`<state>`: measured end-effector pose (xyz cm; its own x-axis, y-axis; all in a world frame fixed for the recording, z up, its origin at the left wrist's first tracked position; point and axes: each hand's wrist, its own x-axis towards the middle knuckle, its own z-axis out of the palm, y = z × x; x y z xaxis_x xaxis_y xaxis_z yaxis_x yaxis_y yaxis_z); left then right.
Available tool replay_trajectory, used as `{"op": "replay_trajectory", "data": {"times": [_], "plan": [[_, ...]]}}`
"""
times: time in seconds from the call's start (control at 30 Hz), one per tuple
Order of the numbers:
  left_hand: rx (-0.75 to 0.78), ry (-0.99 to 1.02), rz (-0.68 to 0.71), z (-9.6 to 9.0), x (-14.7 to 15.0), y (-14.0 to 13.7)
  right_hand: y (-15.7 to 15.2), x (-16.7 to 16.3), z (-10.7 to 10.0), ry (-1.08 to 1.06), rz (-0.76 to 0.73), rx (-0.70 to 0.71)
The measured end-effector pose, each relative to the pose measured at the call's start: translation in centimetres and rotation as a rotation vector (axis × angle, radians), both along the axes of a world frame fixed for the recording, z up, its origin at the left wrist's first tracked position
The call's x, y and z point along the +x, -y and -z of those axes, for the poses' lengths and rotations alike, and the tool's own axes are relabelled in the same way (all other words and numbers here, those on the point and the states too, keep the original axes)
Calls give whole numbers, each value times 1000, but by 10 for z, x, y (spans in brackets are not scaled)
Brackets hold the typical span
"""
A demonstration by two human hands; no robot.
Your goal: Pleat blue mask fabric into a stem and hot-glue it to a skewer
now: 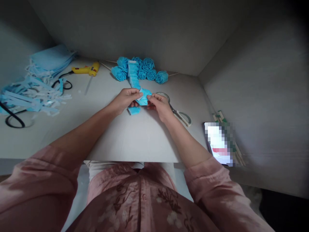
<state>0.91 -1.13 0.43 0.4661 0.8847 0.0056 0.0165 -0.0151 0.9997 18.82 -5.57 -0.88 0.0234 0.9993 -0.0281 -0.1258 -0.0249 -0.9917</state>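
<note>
A grey wall (149,29) stands beyond the fingers (137,96) — side walls (260,96) to their left and right — and a pale tabletop (142,141) spreads beneath, dimly lit.

The blue pleated strip (133,76) looks like soft, matt non-woven cloth, crinkled along its folds, as do the rolled blue flowers (148,64) at the far side. The glue gun (84,70), far left, appears smooth yellow plastic. The scissors (184,118) join grey metal to pale plastic handles. The smooth tabletop (137,138) looks matt; the right-hand sticks (221,116), wooden.
</note>
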Motion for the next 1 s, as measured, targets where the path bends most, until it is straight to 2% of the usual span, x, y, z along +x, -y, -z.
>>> {"op": "replay_trajectory", "data": {"times": [0.2,0.47,0.83,1.0], "plan": [[12,-1,-8,-1,0,1,0,-1,1,65,42,39],[21,-8,-81,-5,2,4,0,-6,-5,-52,39,-71],[36,-33,-100,-4,4,6,3,-5,-6,-61,-23,-83],[34,0,-34,-1,3,4,2,-3,-4,-79,11,-72]]}}
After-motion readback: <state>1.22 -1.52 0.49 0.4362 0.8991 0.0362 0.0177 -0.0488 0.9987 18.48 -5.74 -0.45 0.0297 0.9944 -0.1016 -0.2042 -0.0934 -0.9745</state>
